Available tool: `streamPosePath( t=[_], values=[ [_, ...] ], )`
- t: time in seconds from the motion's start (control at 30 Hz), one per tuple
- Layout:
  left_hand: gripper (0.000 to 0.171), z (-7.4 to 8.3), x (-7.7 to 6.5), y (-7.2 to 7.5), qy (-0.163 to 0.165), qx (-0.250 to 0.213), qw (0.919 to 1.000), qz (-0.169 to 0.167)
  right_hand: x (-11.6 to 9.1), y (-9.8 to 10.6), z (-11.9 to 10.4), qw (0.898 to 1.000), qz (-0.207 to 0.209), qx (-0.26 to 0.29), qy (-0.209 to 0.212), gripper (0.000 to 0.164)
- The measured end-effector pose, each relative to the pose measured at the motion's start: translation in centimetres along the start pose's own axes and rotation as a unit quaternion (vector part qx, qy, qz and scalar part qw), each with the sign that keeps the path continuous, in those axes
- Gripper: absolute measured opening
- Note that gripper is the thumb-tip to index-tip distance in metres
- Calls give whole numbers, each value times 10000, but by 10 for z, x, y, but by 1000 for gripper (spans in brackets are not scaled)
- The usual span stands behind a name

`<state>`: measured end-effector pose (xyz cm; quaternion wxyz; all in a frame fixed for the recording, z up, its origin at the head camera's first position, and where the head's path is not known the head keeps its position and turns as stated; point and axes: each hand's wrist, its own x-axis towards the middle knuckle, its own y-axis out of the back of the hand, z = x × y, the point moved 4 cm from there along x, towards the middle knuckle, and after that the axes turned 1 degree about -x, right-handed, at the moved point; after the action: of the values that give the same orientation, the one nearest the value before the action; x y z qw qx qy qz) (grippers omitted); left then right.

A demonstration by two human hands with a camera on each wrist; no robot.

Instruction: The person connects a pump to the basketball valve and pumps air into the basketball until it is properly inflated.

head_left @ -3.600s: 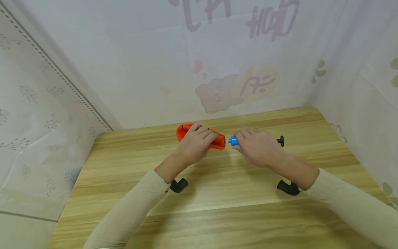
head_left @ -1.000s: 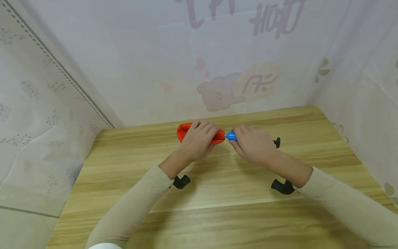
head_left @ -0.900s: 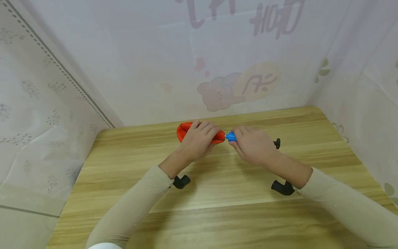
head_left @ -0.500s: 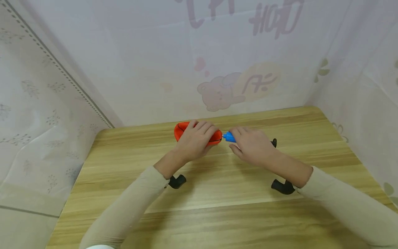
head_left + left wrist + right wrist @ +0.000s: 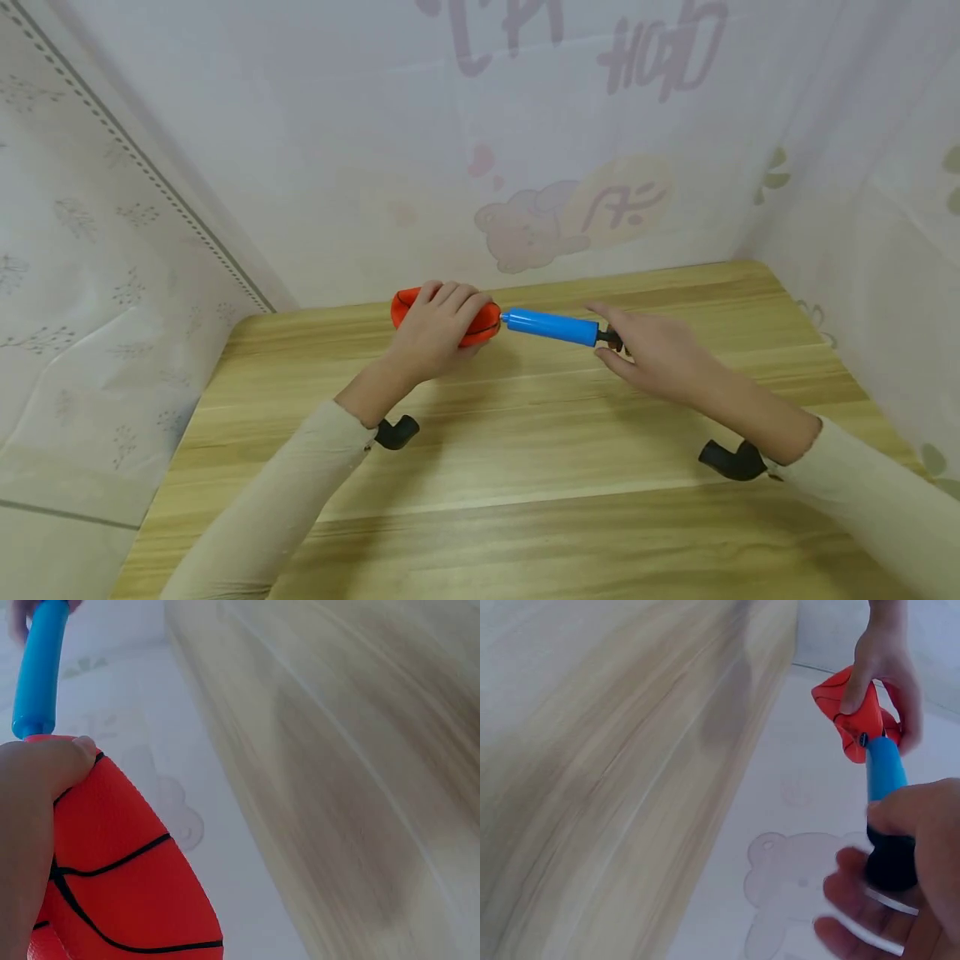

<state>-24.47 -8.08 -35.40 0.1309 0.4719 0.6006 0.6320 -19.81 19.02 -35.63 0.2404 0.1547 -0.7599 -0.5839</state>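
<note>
My left hand (image 5: 438,333) grips a limp, folded orange-red basketball (image 5: 139,855) with black lines, its thumb lying along the near side in the left wrist view. A blue hand pump (image 5: 551,327) points at the ball, its nozzle end right at the ball's surface. My right hand (image 5: 660,350) is at the pump's rear end, with thumb and fingers around the black handle (image 5: 892,864). In the right wrist view the thumb lies along the pump's rear and the other fingers curl loosely beneath the handle. The palm side of the left hand is hidden.
Both hands are over a wood-grain table (image 5: 480,517), near its back edge. A pale printed wall covering (image 5: 360,167) with a bear drawing rises behind it, and similar sheets stand at both sides. Black curved mounts (image 5: 731,461) stick out at the wrists.
My right hand has slid back along the pump from the blue barrel to the black handle, baring the barrel. The left hand has moved left with the basketball and the pump.
</note>
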Motion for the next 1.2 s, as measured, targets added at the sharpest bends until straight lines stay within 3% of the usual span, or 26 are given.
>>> streamPosePath(
  t=[0.23, 0.4, 0.53, 0.77, 1.2],
  values=[
    [48, -13, -9, 1, -56, -168, 9994, -284, -12, -13, -4, 9950, 117, 673, 731, 56],
    [47, -18, -19, -7, 20, -321, 9952, -928, -17, -37, -9, 9802, 284, 874, 1755, 26],
    [44, -19, -27, -18, 7, -426, 9901, -1337, -20, -58, -16, 9685, 257, 1002, 2263, 18],
    [43, -21, -38, -36, 3, -655, 9838, -1667, -22, -82, -27, 9674, 17, 1234, 2211, 22],
    [62, -11, -48, -65, 478, -957, 9651, -2390, -24, -100, -30, 9733, -344, 1246, 1894, 11]
  ],
)
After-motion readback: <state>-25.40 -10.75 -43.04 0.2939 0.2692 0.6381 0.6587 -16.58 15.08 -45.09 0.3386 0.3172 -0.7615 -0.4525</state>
